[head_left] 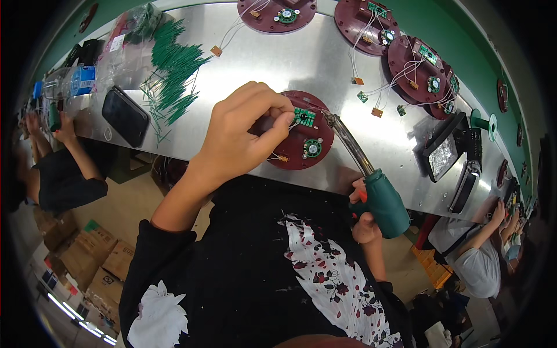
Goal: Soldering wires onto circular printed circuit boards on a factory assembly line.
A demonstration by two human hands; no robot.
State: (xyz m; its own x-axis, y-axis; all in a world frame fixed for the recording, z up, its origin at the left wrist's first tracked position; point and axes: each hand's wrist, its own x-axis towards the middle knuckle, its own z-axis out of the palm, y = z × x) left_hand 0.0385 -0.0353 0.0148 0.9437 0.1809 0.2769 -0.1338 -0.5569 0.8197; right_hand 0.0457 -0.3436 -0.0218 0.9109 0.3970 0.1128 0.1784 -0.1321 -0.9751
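A round maroon plate (297, 159) lies near the table's front edge, bearing a small green circuit board (305, 118) and a round green-rimmed part (313, 148). Over its left side my left hand (246, 130) pinches what looks like a thin white wire at the board's edge; the fingertips hide most of it. My right hand (365, 229) grips a soldering gun (387, 204) with a dark green body and red trigger. Its long metal barrel slants up leftward, the tip just right of the board. Whether the tip touches anything is too small to tell.
More wired maroon plates (354, 29) lie along the far side. Cut green wires (177, 66) are heaped left, by a black phone (125, 116) and plastic bottle (83, 80). At right stand a black tray (444, 152) and solder spool (484, 124). Other people work at both sides.
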